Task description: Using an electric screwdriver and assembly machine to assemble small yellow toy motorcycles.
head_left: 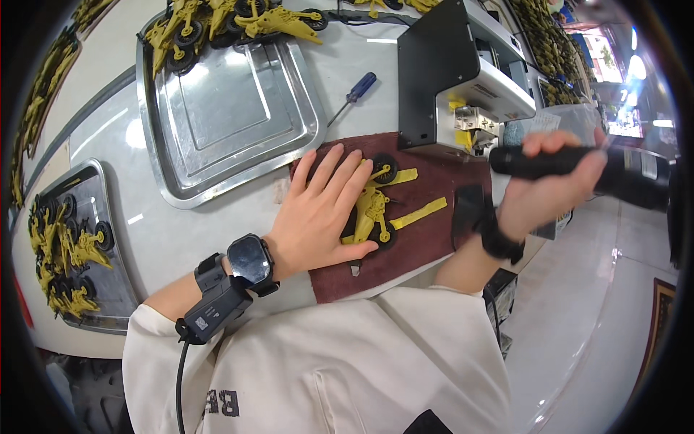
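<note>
My left hand (pixel 318 202) lies flat, fingers stretched, over the left side of a yellow toy motorcycle (pixel 371 210) with black wheels. It rests on a dark red cloth (pixel 426 239), and my palm hides part of it. Two yellow strips (pixel 419 213) lie on the cloth to the right of the toy. My right hand (pixel 553 177) is raised at the right, its fingers wrapped round a thick black cylindrical tool (pixel 614 170). That tool's exact kind I cannot make out. A black machine (pixel 437 79) with a metal fixture stands beyond the cloth.
A metal tray (pixel 231 123) holds several yellow toy motorcycles along its far edge. Another tray (pixel 119 267) with more of them stands at the left. A blue-handled screwdriver (pixel 359 88) lies between the large tray and the machine. A black object (pixel 468 210) sits on the cloth's right side.
</note>
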`<state>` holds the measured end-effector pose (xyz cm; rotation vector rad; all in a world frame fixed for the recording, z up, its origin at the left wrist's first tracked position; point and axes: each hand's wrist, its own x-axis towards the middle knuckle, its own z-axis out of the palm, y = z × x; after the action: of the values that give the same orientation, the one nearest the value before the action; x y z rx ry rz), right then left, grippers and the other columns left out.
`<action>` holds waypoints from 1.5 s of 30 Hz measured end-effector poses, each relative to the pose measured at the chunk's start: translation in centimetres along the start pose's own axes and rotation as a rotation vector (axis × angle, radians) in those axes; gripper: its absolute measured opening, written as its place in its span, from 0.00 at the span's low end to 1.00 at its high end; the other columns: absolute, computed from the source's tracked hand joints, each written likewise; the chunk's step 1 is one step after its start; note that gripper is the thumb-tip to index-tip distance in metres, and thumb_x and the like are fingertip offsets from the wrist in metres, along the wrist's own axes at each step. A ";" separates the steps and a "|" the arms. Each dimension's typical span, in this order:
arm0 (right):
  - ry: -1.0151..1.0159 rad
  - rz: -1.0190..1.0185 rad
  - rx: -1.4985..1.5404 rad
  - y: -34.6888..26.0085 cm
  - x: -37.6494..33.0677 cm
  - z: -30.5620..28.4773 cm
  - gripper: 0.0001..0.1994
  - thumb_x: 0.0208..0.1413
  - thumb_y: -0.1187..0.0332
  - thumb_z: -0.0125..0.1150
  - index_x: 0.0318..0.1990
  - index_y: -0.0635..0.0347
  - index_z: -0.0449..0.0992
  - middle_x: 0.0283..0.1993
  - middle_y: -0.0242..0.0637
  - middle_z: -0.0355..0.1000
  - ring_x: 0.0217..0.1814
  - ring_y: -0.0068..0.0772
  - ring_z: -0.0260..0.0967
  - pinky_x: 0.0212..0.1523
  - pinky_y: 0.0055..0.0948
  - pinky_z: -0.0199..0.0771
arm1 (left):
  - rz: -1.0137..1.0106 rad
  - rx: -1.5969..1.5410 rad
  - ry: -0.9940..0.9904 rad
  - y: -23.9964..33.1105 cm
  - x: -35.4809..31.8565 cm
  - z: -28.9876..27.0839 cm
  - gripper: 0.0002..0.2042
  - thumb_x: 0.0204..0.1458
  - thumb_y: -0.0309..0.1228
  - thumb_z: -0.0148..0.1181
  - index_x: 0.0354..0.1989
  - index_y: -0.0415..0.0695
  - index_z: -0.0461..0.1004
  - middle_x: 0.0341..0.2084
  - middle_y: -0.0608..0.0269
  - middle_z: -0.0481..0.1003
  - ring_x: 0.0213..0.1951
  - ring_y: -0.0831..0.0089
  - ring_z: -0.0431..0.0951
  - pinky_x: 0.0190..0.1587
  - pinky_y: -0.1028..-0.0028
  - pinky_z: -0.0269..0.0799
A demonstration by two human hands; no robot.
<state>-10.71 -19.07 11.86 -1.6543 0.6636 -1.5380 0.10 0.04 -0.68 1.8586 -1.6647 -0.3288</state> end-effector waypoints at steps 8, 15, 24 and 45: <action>-0.279 -0.027 0.389 -0.4 -6.3 1.6 0.39 0.52 0.34 0.46 0.61 0.54 0.51 0.22 0.38 0.65 0.16 0.31 0.61 0.21 0.33 0.63 | 0.017 -0.008 0.011 0.0 -0.1 0.0 0.45 0.39 0.57 0.62 0.62 0.38 0.56 0.60 0.50 0.59 0.63 0.51 0.54 0.65 0.51 0.41; -0.256 0.085 0.327 1.9 -6.2 3.3 0.37 0.54 0.42 0.51 0.58 0.62 0.47 0.22 0.41 0.66 0.15 0.31 0.63 0.19 0.31 0.68 | 0.044 -0.019 0.036 -0.3 0.0 0.4 0.44 0.39 0.57 0.61 0.61 0.38 0.58 0.59 0.50 0.60 0.63 0.50 0.56 0.64 0.50 0.42; -0.318 0.142 0.398 3.2 -5.9 4.0 0.30 0.52 0.57 0.61 0.51 0.65 0.51 0.22 0.40 0.66 0.16 0.29 0.64 0.18 0.27 0.70 | 0.021 -0.034 0.016 -0.2 0.5 0.1 0.41 0.39 0.57 0.60 0.60 0.43 0.61 0.59 0.51 0.61 0.62 0.51 0.56 0.63 0.50 0.43; -0.147 0.046 0.266 -1.0 -2.6 -0.8 0.27 0.58 0.54 0.52 0.57 0.61 0.52 0.21 0.39 0.65 0.17 0.28 0.62 0.17 0.28 0.64 | 0.076 -0.009 0.047 -0.1 0.0 0.2 0.40 0.38 0.55 0.62 0.56 0.40 0.63 0.62 0.54 0.58 0.63 0.54 0.56 0.64 0.48 0.39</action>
<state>-12.01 -16.56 11.14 -1.5222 0.3977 -1.3897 0.06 -0.03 -0.92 1.7782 -1.6944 -0.2580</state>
